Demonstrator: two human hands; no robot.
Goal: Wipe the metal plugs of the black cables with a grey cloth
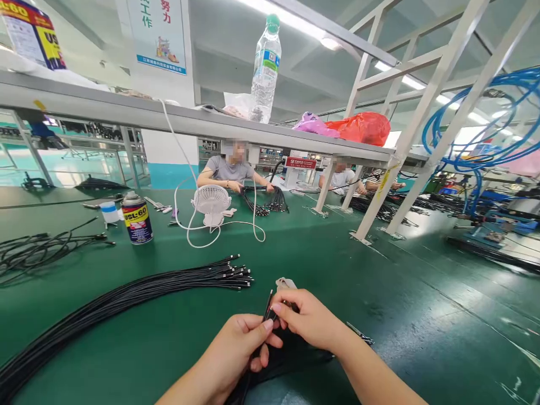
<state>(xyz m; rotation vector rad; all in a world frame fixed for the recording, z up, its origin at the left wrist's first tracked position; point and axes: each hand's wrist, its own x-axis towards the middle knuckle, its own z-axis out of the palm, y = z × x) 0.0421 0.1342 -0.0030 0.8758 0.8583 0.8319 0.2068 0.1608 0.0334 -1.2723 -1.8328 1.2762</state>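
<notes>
My left hand [248, 340] is closed around a black cable [269, 302], whose thin tip points up past the thumb. Close against it, my right hand [306, 318] pinches at the same spot, with fingers curled over a dark end that they mostly hide. A pale crumpled cloth or bag [286, 283] lies just behind the fingers. Beneath both hands more black cables [291, 360] rest on the green table. To the left lies a thick bundle of black cables [169, 287], its connector ends fanned out toward the hands.
A spray can [137, 219] and a small white fan [211, 203] with a looping white cord stand beyond the bundle. Coiled cables [37, 250] lie far left. A shelf [236, 130] crosses above, bearing a water bottle [265, 70]. Across the table a person [232, 169] holds cables.
</notes>
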